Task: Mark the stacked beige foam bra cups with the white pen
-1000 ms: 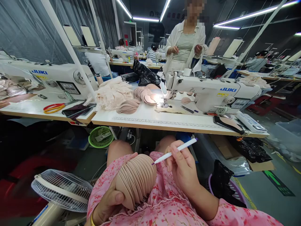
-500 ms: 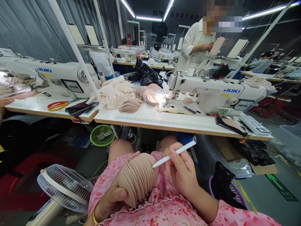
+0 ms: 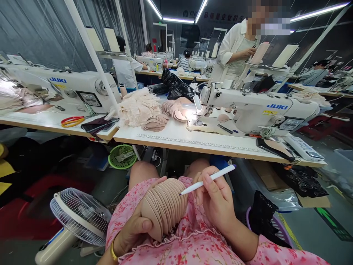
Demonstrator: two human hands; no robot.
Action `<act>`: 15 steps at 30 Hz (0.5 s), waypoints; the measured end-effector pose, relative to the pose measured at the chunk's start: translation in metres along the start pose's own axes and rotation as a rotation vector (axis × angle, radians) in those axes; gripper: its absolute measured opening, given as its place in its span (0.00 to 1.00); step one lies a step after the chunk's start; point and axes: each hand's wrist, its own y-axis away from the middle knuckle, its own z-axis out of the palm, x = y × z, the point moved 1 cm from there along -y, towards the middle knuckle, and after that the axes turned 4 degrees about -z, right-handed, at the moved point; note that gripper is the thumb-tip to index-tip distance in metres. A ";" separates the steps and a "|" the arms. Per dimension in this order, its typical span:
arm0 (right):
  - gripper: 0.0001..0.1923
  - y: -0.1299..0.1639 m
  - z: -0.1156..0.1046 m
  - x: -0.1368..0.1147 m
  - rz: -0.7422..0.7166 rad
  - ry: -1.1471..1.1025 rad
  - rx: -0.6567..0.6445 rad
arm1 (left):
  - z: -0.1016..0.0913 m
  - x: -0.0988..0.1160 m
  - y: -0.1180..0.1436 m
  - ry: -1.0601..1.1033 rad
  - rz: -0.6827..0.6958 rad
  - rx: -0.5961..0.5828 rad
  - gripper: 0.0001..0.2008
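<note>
Over my lap, my left hand (image 3: 139, 220) is closed around a fanned stack of beige cup-shaped pads (image 3: 165, 206), thumb on the near face and fingers behind. Their curved edges face up and to the right. My right hand (image 3: 216, 197) pinches a white marker pen (image 3: 208, 179) with a purple end. The pen slants down to the left, and its dark tip is at the edge of the stack's right-hand pads; whether it touches them I cannot tell. On the table beyond lie more beige pads (image 3: 154, 123) and overlapping pads (image 3: 175, 110) beside the lit needle area.
A white sewing machine (image 3: 256, 106) stands on the table, whose front edge (image 3: 193, 146) runs ahead of my knees. Cream fabric (image 3: 139, 106) is heaped to its left. A fan (image 3: 79, 217) stands at my left, a purple basket (image 3: 278, 230) at my right. Another person (image 3: 234, 48) stands behind the machine.
The whole view has shifted slightly, moving the scene to the right. The pen tip looks darker now and stays by the stack's right-hand pads. Both hands keep their holds.
</note>
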 end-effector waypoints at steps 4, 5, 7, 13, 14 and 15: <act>0.12 0.003 -0.001 0.003 0.020 0.044 -0.023 | -0.002 0.000 -0.001 -0.001 0.005 -0.011 0.40; 0.12 0.004 -0.001 0.003 0.030 0.037 -0.039 | -0.003 0.000 -0.001 0.008 0.000 -0.016 0.40; 0.12 0.005 0.000 0.004 0.024 0.013 -0.057 | -0.003 0.000 -0.001 0.025 -0.011 -0.031 0.40; 0.11 0.006 -0.001 0.005 -0.029 0.014 -0.056 | -0.001 0.001 0.000 0.025 -0.005 -0.033 0.40; 0.11 0.007 -0.001 0.006 -0.020 0.004 -0.079 | -0.001 0.001 0.000 0.023 -0.002 -0.035 0.40; 0.10 0.007 0.000 0.006 -0.009 -0.009 -0.102 | -0.001 0.001 0.000 0.018 0.002 -0.039 0.40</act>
